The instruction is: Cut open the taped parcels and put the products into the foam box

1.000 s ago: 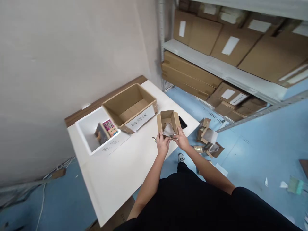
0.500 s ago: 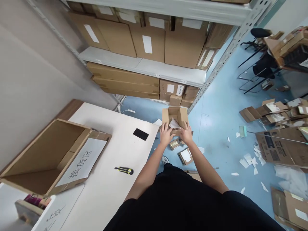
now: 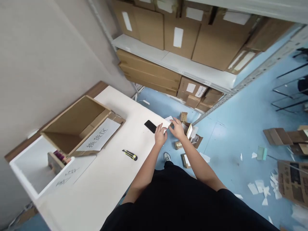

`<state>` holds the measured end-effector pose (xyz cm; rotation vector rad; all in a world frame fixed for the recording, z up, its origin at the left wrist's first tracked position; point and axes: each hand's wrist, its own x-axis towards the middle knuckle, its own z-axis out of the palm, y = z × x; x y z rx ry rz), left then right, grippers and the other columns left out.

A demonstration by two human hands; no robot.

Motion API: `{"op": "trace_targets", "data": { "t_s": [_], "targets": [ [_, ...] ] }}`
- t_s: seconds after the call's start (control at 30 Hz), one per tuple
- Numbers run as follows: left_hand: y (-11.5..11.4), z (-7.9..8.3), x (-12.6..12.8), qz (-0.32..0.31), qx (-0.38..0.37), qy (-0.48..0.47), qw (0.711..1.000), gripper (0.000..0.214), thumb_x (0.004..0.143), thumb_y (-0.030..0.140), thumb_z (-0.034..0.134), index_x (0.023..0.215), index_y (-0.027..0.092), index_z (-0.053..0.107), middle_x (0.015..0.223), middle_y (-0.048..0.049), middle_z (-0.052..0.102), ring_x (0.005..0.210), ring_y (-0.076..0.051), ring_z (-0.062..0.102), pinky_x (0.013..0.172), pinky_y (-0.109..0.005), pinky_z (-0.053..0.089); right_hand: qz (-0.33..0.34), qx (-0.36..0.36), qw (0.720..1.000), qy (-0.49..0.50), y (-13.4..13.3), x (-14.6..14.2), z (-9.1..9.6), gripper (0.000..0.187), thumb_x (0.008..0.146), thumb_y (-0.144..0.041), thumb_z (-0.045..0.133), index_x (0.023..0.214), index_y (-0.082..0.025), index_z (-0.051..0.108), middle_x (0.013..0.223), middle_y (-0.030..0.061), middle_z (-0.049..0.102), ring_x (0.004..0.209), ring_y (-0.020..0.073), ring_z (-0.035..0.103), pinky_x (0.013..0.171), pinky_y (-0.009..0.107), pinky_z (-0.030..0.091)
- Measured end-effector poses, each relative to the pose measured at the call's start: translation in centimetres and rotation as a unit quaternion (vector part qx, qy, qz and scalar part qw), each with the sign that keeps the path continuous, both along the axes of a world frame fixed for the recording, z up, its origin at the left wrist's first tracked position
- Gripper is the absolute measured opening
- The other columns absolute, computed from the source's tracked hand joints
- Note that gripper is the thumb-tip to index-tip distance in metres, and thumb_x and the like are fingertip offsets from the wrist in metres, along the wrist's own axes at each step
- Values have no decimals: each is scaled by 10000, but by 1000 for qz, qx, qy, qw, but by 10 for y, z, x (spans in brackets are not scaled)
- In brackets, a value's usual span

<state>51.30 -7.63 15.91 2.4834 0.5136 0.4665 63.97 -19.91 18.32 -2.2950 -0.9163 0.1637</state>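
Observation:
Both my hands hover over the far right corner of the white table (image 3: 113, 179), past its edge. My left hand (image 3: 160, 135) is loosely open and holds nothing; it is beside a black phone (image 3: 150, 126). The fingers of my right hand (image 3: 177, 128) are spread and it is empty too. Just beyond it, on the blue floor, lies a small open cardboard box (image 3: 190, 132) with white paper in it, among other small boxes.
A yellow-and-black utility knife (image 3: 130, 155) lies on the table. A large open carton (image 3: 79, 123) with a paper label lies on its side over a white bin (image 3: 29, 173). Metal shelving (image 3: 173, 62) holds cartons. Cardboard and paper scraps litter the floor at right.
Both hands held the small open box over the floor; now they are empty and the box lies on the floor pile. The view swung left, back toward the table.

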Motion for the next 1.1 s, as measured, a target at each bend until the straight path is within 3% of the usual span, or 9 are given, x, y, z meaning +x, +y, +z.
{"op": "trace_targets", "data": {
  "t_s": [0.13, 0.23, 0.33, 0.5, 0.63, 0.73, 0.9, 1.1],
  "targets": [
    [34, -3, -50, 116, -9, -4, 993, 276, 938, 180, 569, 1184, 218, 687, 1521, -137, 568, 1429, -308, 493, 1199, -537, 428, 113, 8, 994, 4, 72, -23, -3, 527, 966, -333, 588, 1477, -205, 585, 1570, 143, 491, 1459, 322, 427, 1234, 485, 367],
    [64, -5, -92, 202, -14, -4, 979, 318, 955, 222, 568, 1260, 216, 662, 1521, -147, 564, 1434, -314, 482, 1203, -534, 422, 159, 20, 987, -3, 111, -36, -20, 532, 990, -362, 553, 1494, -192, 559, 1581, 155, 474, 1477, 313, 403, 1239, 484, 359],
    [90, -8, -131, 275, -23, -1, 961, 349, 969, 243, 560, 1307, 223, 641, 1524, -148, 558, 1444, -314, 472, 1215, -528, 407, 137, -1, 990, -13, 138, -36, -52, 537, 1007, -388, 506, 1497, -169, 539, 1572, 184, 469, 1490, 330, 373, 1234, 519, 345],
    [109, -32, -168, 345, -35, 12, 938, 351, 983, 247, 538, 1321, 228, 631, 1536, -144, 546, 1442, -317, 476, 1211, -539, 404, 53, -95, 994, 7, 156, -12, -133, 570, 971, -403, 518, 1459, -109, 533, 1507, 243, 498, 1410, 373, 418, 1166, 548, 383],
    [102, -64, -173, 350, -64, 30, 934, 367, 989, 252, 532, 1345, 236, 621, 1537, -143, 546, 1452, -321, 474, 1210, -555, 405, 43, -171, 983, 42, 162, -6, -189, 646, 924, -489, 599, 1425, -86, 539, 1394, 254, 562, 1307, 395, 468, 1098, 539, 420],
    [95, -86, -166, 320, -84, 46, 943, 371, 992, 243, 528, 1351, 233, 621, 1536, -141, 546, 1449, -314, 478, 1205, -541, 421, 35, -229, 971, 59, 170, -13, -214, 773, 833, -607, 707, 1398, -107, 539, 1361, 239, 554, 1263, 400, 474, 1040, 504, 450],
    [94, -104, -147, 271, -99, 59, 956, 374, 998, 233, 539, 1364, 235, 617, 1553, -134, 527, 1459, -304, 464, 1218, -514, 421, 5, -250, 966, 67, 185, -21, -231, 768, 733, -617, 795, 1301, -164, 543, 1342, 202, 521, 1235, 381, 465, 980, 468, 479],
    [103, -101, -122, 253, -97, 53, 961, 374, 1008, 234, 516, 1368, 232, 619, 1554, -126, 527, 1465, -298, 455, 1217, -506, 430, -3, -232, 969, 80, 189, -27, -234, 704, 747, -562, 796, 1273, -190, 513, 1300, 177, 529, 1223, 364, 467, 972, 472, 489]
  ]
}}
